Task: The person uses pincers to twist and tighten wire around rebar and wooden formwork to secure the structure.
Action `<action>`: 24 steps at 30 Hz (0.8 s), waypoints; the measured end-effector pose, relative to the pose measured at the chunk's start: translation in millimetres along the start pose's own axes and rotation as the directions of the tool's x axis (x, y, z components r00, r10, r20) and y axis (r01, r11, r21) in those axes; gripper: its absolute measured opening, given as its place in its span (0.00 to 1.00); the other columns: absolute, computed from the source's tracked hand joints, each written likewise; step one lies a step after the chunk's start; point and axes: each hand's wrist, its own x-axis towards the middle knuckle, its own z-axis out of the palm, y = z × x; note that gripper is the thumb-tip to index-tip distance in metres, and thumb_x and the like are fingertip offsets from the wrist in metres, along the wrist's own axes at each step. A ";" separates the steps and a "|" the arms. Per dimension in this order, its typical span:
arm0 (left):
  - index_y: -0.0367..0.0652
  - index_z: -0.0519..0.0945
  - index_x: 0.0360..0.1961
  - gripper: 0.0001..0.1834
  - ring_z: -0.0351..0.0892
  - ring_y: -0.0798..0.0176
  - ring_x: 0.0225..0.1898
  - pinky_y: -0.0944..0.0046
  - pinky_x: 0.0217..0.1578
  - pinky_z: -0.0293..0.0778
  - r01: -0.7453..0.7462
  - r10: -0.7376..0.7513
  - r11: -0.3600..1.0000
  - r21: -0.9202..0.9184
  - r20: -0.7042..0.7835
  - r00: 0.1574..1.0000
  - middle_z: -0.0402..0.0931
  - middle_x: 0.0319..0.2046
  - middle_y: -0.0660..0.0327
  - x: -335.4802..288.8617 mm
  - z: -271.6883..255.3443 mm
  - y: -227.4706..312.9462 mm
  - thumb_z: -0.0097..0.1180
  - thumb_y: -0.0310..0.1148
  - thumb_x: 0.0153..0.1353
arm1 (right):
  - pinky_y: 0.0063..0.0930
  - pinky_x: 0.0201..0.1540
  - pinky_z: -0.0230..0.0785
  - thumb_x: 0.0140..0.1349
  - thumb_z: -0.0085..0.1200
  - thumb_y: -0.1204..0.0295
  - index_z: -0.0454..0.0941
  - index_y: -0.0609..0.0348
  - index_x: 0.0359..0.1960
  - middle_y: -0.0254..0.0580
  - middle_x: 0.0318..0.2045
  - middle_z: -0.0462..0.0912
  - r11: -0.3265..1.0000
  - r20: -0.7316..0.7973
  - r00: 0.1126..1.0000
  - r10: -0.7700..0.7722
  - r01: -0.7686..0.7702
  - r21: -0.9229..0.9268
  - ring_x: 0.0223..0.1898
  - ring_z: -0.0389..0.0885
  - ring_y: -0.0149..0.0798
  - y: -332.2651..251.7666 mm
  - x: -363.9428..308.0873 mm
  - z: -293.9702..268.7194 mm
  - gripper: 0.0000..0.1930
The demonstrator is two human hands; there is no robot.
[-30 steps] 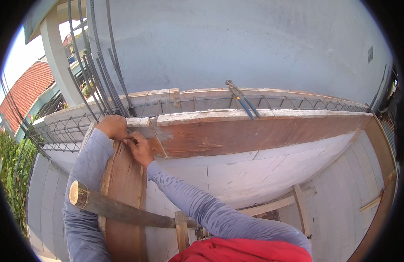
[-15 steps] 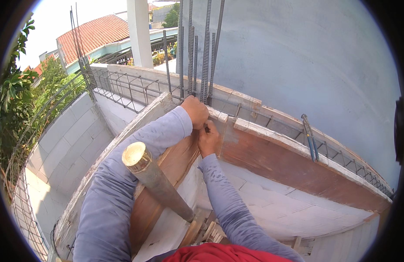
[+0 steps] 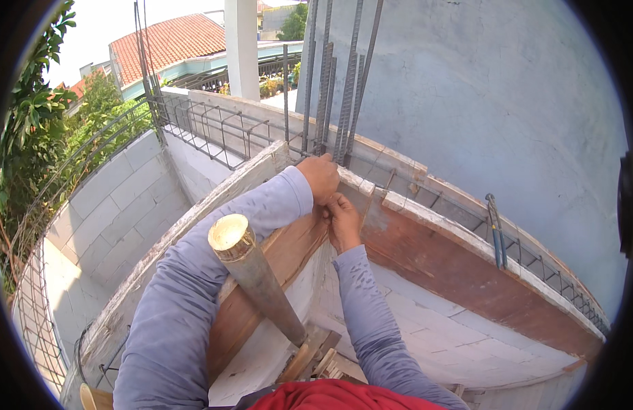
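At the inner corner where two formwork boards meet, both my hands work close together. My left hand (image 3: 320,178) reaches over the top of the left board (image 3: 258,242), its fingers curled in. Just below it, my right hand (image 3: 344,220) has its thumb and fingers pinched, with the tips close against my left hand. Whatever they pinch is too small and hidden to name. A reddish-brown board (image 3: 460,253) runs off to the right from the corner. Upright ribbed steel bars (image 3: 347,96) rise just behind my hands.
Blue-handled pincers (image 3: 497,236) hang over the right board's top edge. A thick bamboo pole (image 3: 265,290) stands beside my left forearm. Rebar cages (image 3: 217,130) lie along the wall tops, with a grey wall (image 3: 494,102) behind. Pale block walls (image 3: 118,198) stand at left.
The view has shifted, so the scene sits farther right. My hands stay at the corner; the right hand's fingers have turned upward toward the left hand.
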 end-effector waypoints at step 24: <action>0.41 0.90 0.42 0.21 0.78 0.50 0.56 0.55 0.52 0.80 0.011 -0.011 0.999 0.042 -0.005 1.000 0.87 0.46 0.56 5.8 11.6 5.8 0.59 0.48 0.62 | 0.20 0.30 0.67 0.64 0.62 0.72 0.84 0.56 0.43 0.29 0.33 0.85 0.941 0.102 0.948 0.301 -0.278 -0.191 0.30 0.77 0.23 -35.5 18.6 -15.6 0.07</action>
